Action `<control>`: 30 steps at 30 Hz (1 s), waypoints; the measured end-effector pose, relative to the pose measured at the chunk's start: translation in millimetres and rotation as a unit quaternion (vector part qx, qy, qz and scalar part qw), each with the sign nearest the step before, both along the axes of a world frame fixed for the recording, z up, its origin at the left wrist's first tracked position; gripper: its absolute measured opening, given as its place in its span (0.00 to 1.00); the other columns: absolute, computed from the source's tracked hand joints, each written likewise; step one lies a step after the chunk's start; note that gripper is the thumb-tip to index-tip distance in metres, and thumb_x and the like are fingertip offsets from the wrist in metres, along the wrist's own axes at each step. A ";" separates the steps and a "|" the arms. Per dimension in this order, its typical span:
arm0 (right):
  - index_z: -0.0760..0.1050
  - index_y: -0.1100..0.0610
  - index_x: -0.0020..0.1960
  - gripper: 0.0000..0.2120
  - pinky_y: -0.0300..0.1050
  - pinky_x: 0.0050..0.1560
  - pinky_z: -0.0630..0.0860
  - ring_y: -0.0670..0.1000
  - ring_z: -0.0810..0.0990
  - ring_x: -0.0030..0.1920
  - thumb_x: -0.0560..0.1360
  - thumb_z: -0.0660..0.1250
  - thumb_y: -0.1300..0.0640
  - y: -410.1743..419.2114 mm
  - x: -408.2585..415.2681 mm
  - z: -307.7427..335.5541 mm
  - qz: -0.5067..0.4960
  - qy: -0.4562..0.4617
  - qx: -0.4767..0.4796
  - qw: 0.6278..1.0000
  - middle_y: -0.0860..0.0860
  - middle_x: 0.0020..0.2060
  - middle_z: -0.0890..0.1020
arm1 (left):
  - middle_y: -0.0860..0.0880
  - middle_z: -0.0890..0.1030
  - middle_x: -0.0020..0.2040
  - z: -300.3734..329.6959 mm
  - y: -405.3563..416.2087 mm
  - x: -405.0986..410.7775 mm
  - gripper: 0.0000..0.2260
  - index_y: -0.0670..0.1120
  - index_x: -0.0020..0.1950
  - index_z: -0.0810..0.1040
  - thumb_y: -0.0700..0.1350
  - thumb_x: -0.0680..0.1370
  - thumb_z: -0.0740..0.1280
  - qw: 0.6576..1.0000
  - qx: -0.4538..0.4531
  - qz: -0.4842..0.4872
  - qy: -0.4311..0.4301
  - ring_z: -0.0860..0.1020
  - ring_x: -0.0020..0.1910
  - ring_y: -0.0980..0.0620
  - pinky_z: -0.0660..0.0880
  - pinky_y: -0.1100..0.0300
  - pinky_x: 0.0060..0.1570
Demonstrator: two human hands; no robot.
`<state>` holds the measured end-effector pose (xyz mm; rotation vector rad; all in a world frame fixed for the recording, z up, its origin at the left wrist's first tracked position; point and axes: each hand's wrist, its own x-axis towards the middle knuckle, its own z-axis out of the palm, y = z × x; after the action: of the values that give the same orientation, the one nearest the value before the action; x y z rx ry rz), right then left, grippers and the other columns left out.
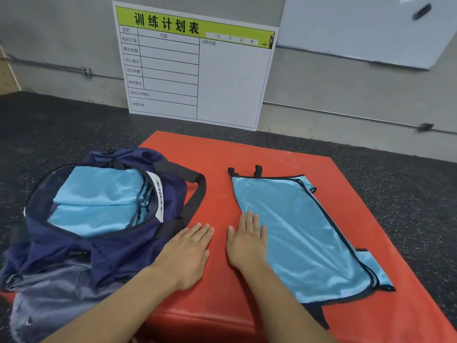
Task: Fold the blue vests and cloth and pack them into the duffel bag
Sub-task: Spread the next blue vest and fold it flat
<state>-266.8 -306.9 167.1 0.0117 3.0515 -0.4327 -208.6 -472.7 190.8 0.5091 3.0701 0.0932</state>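
A navy duffel bag (116, 253) lies unzipped on the left of the red mat (217, 154). Folded light-blue fabric (99, 199) fills its opening. To the right, a light-blue vest (304, 233) with black trim lies folded in half lengthwise and flat on the mat. My left hand (190, 253) rests flat on the mat beside the bag, fingers straight. My right hand (247, 241) lies flat too, its fingers over the vest's left edge.
A white training-plan board (222, 78) with a green header leans against the grey wall behind the mat. Dark speckled floor (49, 129) surrounds the mat. A white panel (358, 28) hangs at the upper right.
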 end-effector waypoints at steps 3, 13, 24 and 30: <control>0.44 0.59 0.83 0.33 0.55 0.81 0.38 0.52 0.40 0.82 0.85 0.45 0.42 -14.1 -34.1 19.5 -0.053 -0.045 -0.146 0.987 0.53 0.83 0.44 | 0.49 0.62 0.80 -1.2 0.5 -0.2 0.37 0.46 0.81 0.61 0.56 0.74 0.37 1.000 -0.026 0.001 0.002 0.61 0.79 0.52 0.56 0.54 0.77; 0.51 0.43 0.83 0.27 0.47 0.80 0.37 0.46 0.38 0.81 0.85 0.49 0.40 105.1 -2.1 17.2 0.120 -0.002 -0.152 0.981 0.47 0.83 0.45 | 0.55 0.45 0.83 -3.8 3.0 7.5 0.38 0.51 0.83 0.45 0.62 0.73 0.32 0.998 0.016 -0.067 -0.004 0.43 0.81 0.57 0.34 0.60 0.75; 0.44 0.43 0.83 0.40 0.45 0.81 0.39 0.40 0.36 0.80 0.75 0.34 0.27 224.4 100.5 32.7 0.283 -0.075 0.078 0.953 0.40 0.81 0.42 | 0.56 0.42 0.82 -18.3 88.8 44.7 0.27 0.53 0.83 0.44 0.59 0.85 0.44 0.979 0.046 -0.196 -0.020 0.35 0.78 0.63 0.34 0.57 0.78; 0.44 0.43 0.83 0.39 0.43 0.81 0.42 0.40 0.40 0.81 0.76 0.34 0.27 320.3 111.9 51.7 0.251 -0.090 0.145 0.953 0.41 0.82 0.45 | 0.60 0.41 0.81 -10.6 64.4 58.5 0.32 0.56 0.83 0.43 0.66 0.80 0.36 0.980 0.028 -0.193 -0.048 0.34 0.77 0.67 0.35 0.62 0.76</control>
<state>-154.8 13.4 218.9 -0.6540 2.7590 0.0503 -150.1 -408.3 180.2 1.0554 2.8198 0.1877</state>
